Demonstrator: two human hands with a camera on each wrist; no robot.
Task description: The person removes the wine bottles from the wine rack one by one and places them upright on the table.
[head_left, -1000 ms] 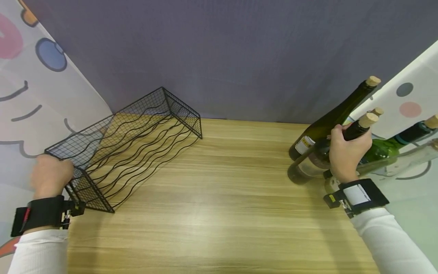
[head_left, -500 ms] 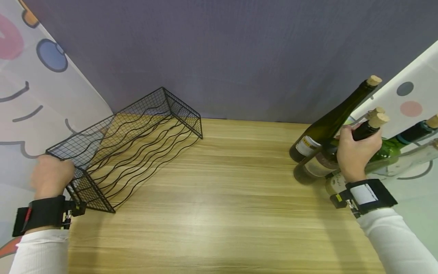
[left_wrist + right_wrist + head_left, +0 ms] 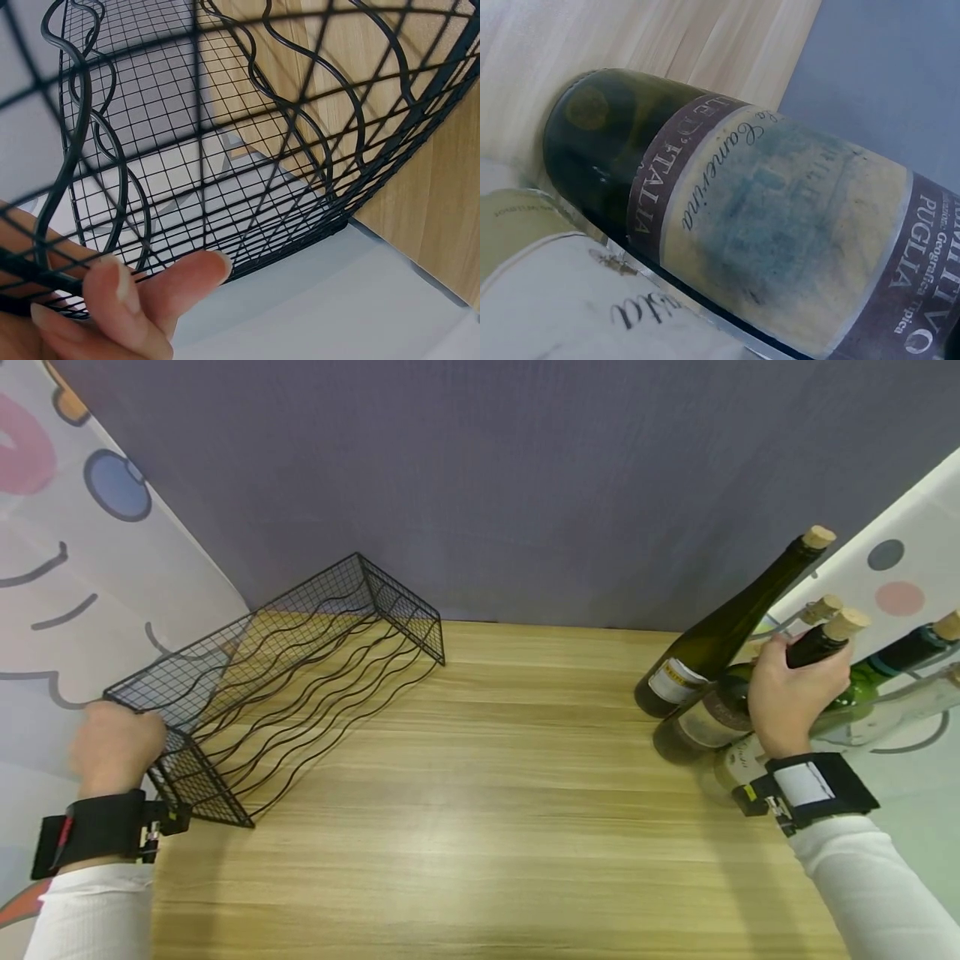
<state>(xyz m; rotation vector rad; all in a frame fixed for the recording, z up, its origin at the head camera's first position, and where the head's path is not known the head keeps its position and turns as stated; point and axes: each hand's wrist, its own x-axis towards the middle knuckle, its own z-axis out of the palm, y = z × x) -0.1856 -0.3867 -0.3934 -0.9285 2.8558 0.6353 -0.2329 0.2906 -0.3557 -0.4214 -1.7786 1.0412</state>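
Observation:
On the left, a black wire wine rack (image 3: 405, 610) with wavy bars stands at an angle on the wooden table. My left hand (image 3: 118, 743) grips its near left corner; in the left wrist view curled fingers (image 3: 112, 307) hold the mesh edge. Over on the right, my right hand (image 3: 795, 697) holds a dark corked wine bottle (image 3: 705, 724) around its neck. The right wrist view shows that bottle's cream and maroon label (image 3: 780, 225), tilted, close beside a bottle with a white label (image 3: 652, 315). The palm sides of both hands are largely hidden in the head view.
A tall green wine bottle (image 3: 720, 627) stands just behind the held one. Further right are a green bottle (image 3: 862, 693) with a dark neck and a clear bottle (image 3: 892, 718). A grey panel (image 3: 525, 493) closes off the back of the wooden table (image 3: 480, 793).
My right hand has shifted slightly rightward with the dark wine bottle, bringing it closer to the other bottles. The left hand keeps its hold on the wine rack.

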